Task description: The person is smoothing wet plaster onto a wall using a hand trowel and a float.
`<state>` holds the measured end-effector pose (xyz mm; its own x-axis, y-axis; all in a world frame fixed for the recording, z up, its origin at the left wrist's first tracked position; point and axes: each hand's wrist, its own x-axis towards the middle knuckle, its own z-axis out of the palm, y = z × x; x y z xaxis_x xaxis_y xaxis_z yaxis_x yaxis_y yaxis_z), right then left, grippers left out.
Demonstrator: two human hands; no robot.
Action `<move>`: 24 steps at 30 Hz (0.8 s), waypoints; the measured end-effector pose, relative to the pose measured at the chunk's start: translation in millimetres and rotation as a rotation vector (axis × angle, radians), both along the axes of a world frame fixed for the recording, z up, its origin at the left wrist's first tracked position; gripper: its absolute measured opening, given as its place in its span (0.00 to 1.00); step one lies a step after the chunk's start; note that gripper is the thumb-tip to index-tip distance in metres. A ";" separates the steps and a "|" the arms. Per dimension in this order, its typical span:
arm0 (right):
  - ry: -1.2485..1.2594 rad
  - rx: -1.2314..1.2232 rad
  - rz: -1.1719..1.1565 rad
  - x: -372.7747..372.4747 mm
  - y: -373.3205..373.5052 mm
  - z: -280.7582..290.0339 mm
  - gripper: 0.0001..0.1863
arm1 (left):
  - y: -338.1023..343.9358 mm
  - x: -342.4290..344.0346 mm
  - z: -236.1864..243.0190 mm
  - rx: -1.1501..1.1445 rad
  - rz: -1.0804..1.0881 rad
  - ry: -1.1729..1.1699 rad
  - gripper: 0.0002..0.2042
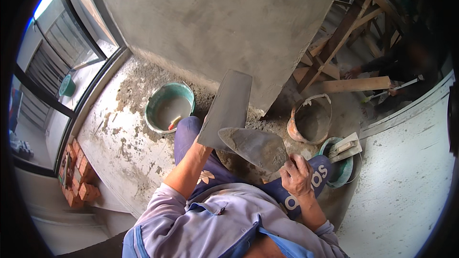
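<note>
My left hand [201,147] is closed on a long grey plastering float [226,95], held upright in front of the plastered wall [201,19]; its fingers are mostly hidden behind the float. My right hand [296,174] grips a mortar-smeared pointed trowel [253,149], whose blade lies level, its tip at or just in front of the float's lower part; I cannot tell whether they touch. Below both tools are my legs in dark trousers. A green bucket [169,92] of grey water, with a red-and-cream handled item [174,123], sits beside my left knee.
An orange bucket [294,131] and a green bucket [344,174] with a float [345,147] across it stand right. Bricks [81,172] lie left by the glass frame [67,112]. Timber [325,62] and another person [401,57] are at back right. A green bucket [67,85] stands beyond the glass.
</note>
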<state>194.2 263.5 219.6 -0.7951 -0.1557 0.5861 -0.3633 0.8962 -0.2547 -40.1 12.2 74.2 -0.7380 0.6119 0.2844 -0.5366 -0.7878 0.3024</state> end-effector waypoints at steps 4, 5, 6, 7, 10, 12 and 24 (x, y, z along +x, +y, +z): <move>-0.024 0.016 0.011 -4.3 -7.5 -2.9 0.20 | 9.9 -1.6 22.1 0.008 -0.027 0.006 0.21; -0.029 0.021 -0.008 -9.4 -8.6 -3.0 0.19 | 12.6 2.7 34.0 -0.048 0.002 0.017 0.21; -0.015 0.037 -0.026 -17.0 -5.9 -0.4 0.18 | 18.0 17.1 65.3 -0.209 0.066 0.058 0.22; -0.008 0.047 -0.035 -25.7 -3.8 2.5 0.18 | 19.5 33.3 96.8 -0.385 0.129 0.101 0.23; -0.017 0.001 -0.122 -50.1 0.6 14.9 0.13 | 19.9 51.6 116.0 -0.404 0.133 0.108 0.26; -0.010 -0.087 -0.180 -59.8 2.3 29.5 0.11 | 22.3 53.1 111.6 -0.305 0.106 0.093 0.26; -0.175 -0.041 0.073 -9.7 -23.7 15.1 0.15 | 14.3 24.3 120.8 -0.303 0.368 -0.010 0.19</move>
<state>184.5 239.9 234.6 -0.8730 -0.1955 0.4468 -0.3740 0.8564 -0.3559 -15.8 26.6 195.0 -0.9231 0.3633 0.1259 -0.2420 -0.8034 0.5440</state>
